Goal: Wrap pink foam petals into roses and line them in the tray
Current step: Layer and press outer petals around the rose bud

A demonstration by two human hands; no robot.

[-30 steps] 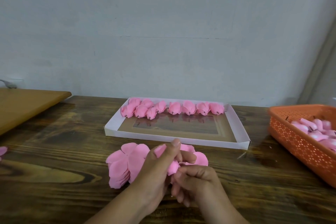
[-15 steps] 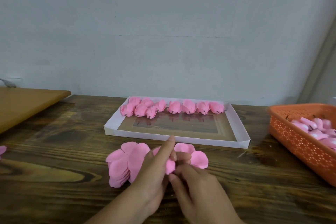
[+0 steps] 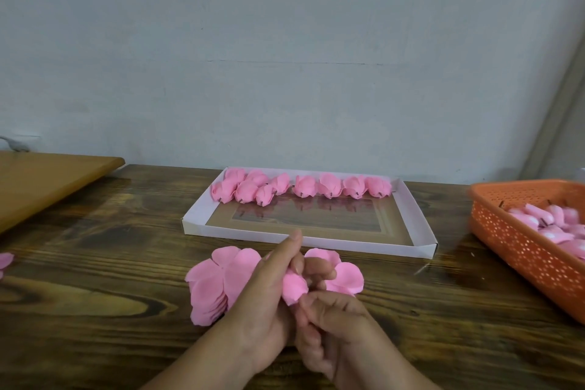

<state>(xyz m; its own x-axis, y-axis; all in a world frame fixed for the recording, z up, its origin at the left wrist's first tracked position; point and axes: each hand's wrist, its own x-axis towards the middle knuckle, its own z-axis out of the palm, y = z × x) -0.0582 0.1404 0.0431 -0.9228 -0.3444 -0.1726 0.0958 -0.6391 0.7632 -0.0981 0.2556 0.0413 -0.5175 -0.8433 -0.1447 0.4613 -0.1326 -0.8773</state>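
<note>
Pink foam petal [image 3: 294, 290], smooth, curled, was pinched by left hand [image 3: 262, 301] and right hand [image 3: 329, 323] near table's [image 3: 95, 310] front edge; finished roses [image 3: 304, 188] were lined along tray's [image 3: 418, 222] far edge.

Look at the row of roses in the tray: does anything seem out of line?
Yes. In the tray, the roses at the left end bunch into two staggered rows, while the four on the right sit in one even line.
</note>
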